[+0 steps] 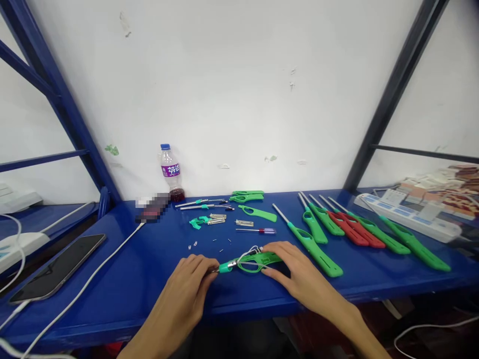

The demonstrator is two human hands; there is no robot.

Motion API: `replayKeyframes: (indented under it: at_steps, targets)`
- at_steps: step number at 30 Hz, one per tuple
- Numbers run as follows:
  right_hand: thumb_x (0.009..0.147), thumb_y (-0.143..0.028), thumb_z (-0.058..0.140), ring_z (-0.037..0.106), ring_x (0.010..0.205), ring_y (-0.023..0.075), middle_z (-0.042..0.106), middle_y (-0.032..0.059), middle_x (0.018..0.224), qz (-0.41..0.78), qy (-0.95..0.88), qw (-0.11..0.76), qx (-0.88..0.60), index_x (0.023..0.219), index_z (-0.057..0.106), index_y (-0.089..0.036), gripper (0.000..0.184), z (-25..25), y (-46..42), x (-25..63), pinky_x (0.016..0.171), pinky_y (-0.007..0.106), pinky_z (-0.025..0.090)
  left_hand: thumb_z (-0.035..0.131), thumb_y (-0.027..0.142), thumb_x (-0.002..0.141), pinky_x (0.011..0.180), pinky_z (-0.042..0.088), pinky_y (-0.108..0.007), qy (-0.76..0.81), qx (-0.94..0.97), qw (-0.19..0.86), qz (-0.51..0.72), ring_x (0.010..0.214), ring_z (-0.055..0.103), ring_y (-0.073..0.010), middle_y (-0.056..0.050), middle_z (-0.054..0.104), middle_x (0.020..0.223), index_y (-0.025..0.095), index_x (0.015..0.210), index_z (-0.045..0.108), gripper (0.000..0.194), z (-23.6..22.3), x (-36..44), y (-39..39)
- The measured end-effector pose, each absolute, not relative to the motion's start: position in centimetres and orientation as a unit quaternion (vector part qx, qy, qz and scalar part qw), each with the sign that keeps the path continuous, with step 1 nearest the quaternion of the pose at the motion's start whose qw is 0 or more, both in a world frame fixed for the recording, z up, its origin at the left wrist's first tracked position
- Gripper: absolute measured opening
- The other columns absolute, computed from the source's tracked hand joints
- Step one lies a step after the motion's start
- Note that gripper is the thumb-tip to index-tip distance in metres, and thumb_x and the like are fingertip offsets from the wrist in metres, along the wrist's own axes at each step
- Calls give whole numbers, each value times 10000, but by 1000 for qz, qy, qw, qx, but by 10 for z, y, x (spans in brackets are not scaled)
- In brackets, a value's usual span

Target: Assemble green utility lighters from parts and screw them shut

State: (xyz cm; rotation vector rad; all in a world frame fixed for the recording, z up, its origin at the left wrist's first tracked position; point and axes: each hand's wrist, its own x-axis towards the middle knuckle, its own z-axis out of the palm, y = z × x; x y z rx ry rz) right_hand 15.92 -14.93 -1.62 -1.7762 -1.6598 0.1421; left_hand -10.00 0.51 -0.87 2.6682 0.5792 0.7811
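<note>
- Head view, nearest the bench edge: left hand (194, 276) pinches the teal tip end of a half-built green lighter (251, 261), fingers curled tight on it.
- Right hand (288, 264) clamps the same lighter's green handle from the right, thumb below, fingers on top; white wires loop out of its open body.
- Lighter lies flat on the blue bench (149, 279), near the front edge, centre.
- Just beyond: tiny loose parts (209, 243), a small screwdriver (258, 231), a teal trigger piece (198, 222).
- Right of centre, a row of finished green and red lighters (352, 229) fans out.
- Far left, a phone (56, 269) on its cable.
- Against the wall, a purple-labelled bottle (171, 172).
</note>
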Motion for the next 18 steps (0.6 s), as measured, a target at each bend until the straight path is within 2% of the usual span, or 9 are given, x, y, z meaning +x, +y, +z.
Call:
replayKeyframes:
  at_steps: [4, 8, 12, 15, 18]
  targets:
    - [997, -437, 676, 601, 1243, 279, 700, 22, 1265, 80, -625, 346, -695, 1239, 676, -328, 264, -22, -147, 163, 1117, 469, 459, 433, 333, 1090, 883, 539, -338, 224, 910, 208, 279, 990, 668, -214, -24, 717, 1072, 284, 1135, 664, 240, -21, -103, 6]
    - [941, -497, 739, 605, 1225, 290, 721, 10, 1222, 95, -607, 358, -703, 1202, 705, -346, 303, -25, -148, 164, 1098, 467, 466, 454, 379, 1085, 922, 564, -335, 241, 899, 231, 284, 1048, 676, -214, -23, 716, 1146, 311, 1194, 672, 253, -31, -105, 7]
    - [930, -482, 755, 615, 1203, 299, 726, 10, 1194, 97, -593, 370, -709, 1183, 715, -362, 283, -29, -149, 166, 1087, 480, 466, 485, 391, 1061, 895, 590, -348, 271, 888, 210, 306, 1000, 699, -216, -7, 732, 1083, 347, 1350, 621, 322, -35, -106, 7]
    - [904, -396, 795, 637, 1160, 287, 726, 0, 1152, 106, -578, 379, -715, 1300, 651, -394, 421, -30, -149, 167, 1079, 484, 471, 438, 384, 1074, 921, 587, -363, 262, 896, 191, 303, 1013, 696, -217, -11, 729, 1086, 377, 1465, 550, 407, -35, -107, 8]
    - [889, -338, 803, 652, 1134, 264, 714, -7, 1154, 127, -567, 401, -708, 1411, 559, -415, 581, -30, -149, 167, 1079, 468, 477, 364, 367, 1099, 869, 578, -347, 234, 910, 191, 283, 1002, 677, -220, -40, 707, 1122, 385, 1427, 602, 406, -33, -108, 9]
